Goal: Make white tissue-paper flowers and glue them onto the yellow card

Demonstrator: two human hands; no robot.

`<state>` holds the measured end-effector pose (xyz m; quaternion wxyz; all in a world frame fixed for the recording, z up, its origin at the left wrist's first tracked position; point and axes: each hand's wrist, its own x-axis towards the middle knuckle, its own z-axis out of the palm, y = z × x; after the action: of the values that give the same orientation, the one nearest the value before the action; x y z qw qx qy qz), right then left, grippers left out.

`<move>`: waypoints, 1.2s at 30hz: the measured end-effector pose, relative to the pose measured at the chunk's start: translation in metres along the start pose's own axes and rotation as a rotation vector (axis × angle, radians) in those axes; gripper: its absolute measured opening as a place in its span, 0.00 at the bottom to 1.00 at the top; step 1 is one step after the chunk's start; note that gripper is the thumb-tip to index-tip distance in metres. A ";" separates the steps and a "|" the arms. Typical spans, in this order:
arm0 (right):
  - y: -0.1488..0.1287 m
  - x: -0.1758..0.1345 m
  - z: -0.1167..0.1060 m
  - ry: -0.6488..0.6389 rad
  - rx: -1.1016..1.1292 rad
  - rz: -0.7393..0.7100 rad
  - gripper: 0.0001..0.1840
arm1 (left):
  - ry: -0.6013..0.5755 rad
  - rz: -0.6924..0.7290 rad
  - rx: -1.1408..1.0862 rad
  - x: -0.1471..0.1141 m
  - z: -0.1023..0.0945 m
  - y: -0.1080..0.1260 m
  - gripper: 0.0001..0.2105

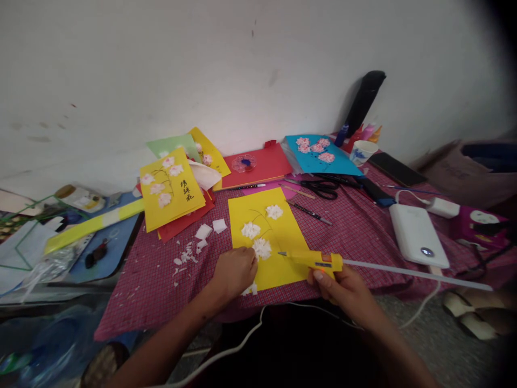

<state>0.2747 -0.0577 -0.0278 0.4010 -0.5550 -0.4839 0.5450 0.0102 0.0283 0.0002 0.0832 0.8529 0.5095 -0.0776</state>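
Observation:
My right hand [343, 288] is wrapped round a yellow hot glue gun [311, 260], its nozzle pointing left just above a yellow sheet of paper [285, 275]. A long white glue stick [416, 275] juts out of the back of the gun. Thin drawn stems and three white crumpled-paper flowers [262, 248] are on the sheet. My left hand [236, 272] is closed at the sheet's left edge, beside the lowest flower; whatever its fingers may hold is hidden. White paper bits [251, 289] show just below that hand. More scraps and squares of white paper [203, 231] lie to its left.
Finished yellow cards [172, 188] are stacked back left, and a blue card [323, 156] lies back right. Black scissors [321, 188], a pen [310, 213], a paper cup [363, 152] and a white power bank [419, 234] lie around. A white cable [250, 334] crosses in front.

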 end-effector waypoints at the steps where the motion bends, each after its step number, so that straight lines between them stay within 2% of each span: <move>1: -0.001 0.000 0.000 -0.001 -0.002 0.000 0.27 | 0.001 0.001 0.004 0.001 0.000 0.000 0.13; 16: 0.002 0.000 -0.001 -0.004 -0.012 -0.001 0.28 | -0.028 -0.068 0.007 0.006 0.002 0.004 0.13; 22: 0.000 0.000 -0.001 -0.012 0.003 -0.012 0.25 | 0.018 -0.053 -0.028 0.001 -0.003 0.001 0.14; 28: 0.000 0.000 -0.001 -0.012 0.008 -0.031 0.25 | 0.012 -0.045 -0.041 -0.009 -0.008 -0.003 0.11; 36: 0.005 0.000 -0.001 -0.006 0.019 -0.023 0.25 | -0.004 0.020 -0.015 -0.006 -0.001 -0.005 0.13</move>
<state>0.2758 -0.0585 -0.0324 0.4110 -0.5440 -0.4864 0.5464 0.0034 0.0258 0.0023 0.0916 0.8571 0.5015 -0.0746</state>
